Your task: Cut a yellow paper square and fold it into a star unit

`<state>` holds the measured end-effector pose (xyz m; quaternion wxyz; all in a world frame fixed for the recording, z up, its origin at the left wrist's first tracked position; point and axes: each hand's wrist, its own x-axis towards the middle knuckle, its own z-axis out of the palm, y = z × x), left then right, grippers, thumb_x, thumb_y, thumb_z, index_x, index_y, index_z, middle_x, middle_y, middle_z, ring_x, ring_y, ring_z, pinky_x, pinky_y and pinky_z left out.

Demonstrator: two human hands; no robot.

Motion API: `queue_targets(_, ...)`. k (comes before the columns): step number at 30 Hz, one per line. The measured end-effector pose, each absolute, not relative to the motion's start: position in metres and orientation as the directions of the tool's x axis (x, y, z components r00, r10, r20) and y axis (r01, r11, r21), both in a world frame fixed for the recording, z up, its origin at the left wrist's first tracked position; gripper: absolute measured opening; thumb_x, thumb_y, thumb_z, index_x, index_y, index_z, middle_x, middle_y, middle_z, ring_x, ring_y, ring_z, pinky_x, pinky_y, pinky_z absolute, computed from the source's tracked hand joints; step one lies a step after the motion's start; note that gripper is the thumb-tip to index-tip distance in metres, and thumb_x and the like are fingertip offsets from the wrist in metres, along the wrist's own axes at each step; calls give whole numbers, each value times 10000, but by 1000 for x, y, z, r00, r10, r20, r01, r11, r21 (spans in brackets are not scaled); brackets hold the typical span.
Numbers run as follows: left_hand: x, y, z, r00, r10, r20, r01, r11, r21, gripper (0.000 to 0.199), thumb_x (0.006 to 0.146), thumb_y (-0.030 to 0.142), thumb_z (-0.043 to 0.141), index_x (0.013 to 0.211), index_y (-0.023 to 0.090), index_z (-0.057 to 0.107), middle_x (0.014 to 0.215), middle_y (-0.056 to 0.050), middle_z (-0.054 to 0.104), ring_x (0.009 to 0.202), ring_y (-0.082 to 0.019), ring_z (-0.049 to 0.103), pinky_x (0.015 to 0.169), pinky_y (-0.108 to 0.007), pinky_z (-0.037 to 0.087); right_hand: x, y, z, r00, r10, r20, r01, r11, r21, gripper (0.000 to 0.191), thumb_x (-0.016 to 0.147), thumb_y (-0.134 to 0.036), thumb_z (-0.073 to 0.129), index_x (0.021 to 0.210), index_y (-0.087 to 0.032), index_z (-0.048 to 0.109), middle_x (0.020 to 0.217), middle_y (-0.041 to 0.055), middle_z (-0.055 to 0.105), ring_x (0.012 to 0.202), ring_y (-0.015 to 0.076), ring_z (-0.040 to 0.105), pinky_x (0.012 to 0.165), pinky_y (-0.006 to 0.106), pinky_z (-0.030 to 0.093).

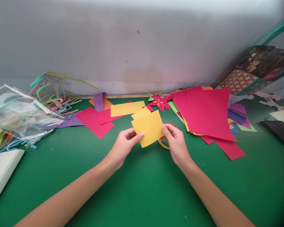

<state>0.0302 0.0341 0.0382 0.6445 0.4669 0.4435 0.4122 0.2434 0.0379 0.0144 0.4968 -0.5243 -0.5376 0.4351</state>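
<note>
Between my two hands a square of yellow paper (148,127) is held up above the green table. My left hand (124,143) pinches its lower left edge, thumb on top. At its right corner my right hand (176,142) grips the paper between thumb and fingers. Partly hidden behind my right hand lies a yellow ring-shaped thing (164,145), whose kind I cannot make out. Just beyond the square are another yellow paper piece (139,114), a longer yellow strip (126,108) and a red folded paper star (159,101).
Large red sheets (205,113) are piled at right, with smaller red pieces (96,121) at left. A clear plastic bag (26,107), colourful pipe cleaners (59,94) and a white device (6,173) occupy the left side. A patterned bag (242,82) stands at far right.
</note>
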Motion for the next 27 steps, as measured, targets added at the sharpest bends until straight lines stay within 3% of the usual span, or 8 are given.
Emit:
queue_targets(2,26,38,37,178,966,-185,-138,210,968,412,879,456,741,1195,193,738,1273,-122,727,1118,-313,686,884,-387,558,258,44,16,-31,976,216,570,195,-798,320,1044,-435,486,1091,-206,706,1085,105,690,946,258,652,770,357,520)
queue_targets(4,19,45,37,103,978,-180,-173,196,965,409,876,445,746,1195,190,729,1293,-121,716,1136,-304,679,862,-363,561,272,48,17,-136,959,250,869,237,-435,289,1017,-423,550,1107,-200,711,1093,133,668,1018,315,619,820,398,495)
queue_targets(7,8,54,38,36,981,-189,-226,192,955,370,859,428,768,1138,187,739,1270,-116,723,1138,-285,679,837,-335,569,281,51,13,-280,947,156,946,300,-122,345,1001,-406,598,1253,-177,651,1100,145,656,987,317,609,800,390,485)
queue_targets(11,3,58,42,38,975,-219,-288,221,932,354,851,400,786,1133,192,736,1284,-109,719,1114,-259,692,819,-316,585,276,51,1,-307,935,177,951,309,18,375,1018,-396,578,1284,-135,613,1109,167,635,966,324,599,782,400,483)
queue_targets(15,0,60,49,48,971,-233,-351,235,907,326,866,350,781,1142,183,731,1290,-108,716,1061,-216,706,780,-273,595,277,53,-5,-313,919,240,938,338,-72,320,1052,-337,504,1267,-124,606,1100,182,623,960,325,614,788,413,497)
queue_targets(19,-7,66,58,17,983,-181,-408,172,896,305,870,304,775,1143,179,721,1264,-101,728,1034,-206,716,751,-259,600,286,61,-3,-154,954,256,857,258,-446,289,1034,-329,531,1253,-153,598,1181,178,614,1000,314,639,812,425,516)
queue_targets(23,-15,73,68,-53,993,-110,-430,77,900,262,865,293,776,1096,181,726,1242,-86,738,1039,-209,716,751,-257,597,285,64,5,1,995,103,369,95,-925,396,881,-439,757,1158,-180,643,1073,98,674,939,247,647,829,383,526)
queue_targets(27,-22,79,70,-90,995,-43,-425,1,905,273,856,299,786,1101,198,720,1225,-69,742,1042,-204,709,765,-263,593,259,45,23,-19,1000,-20,-161,-23,-987,367,838,-453,822,1065,-216,657,805,-27,555,711,132,546,689,263,481)
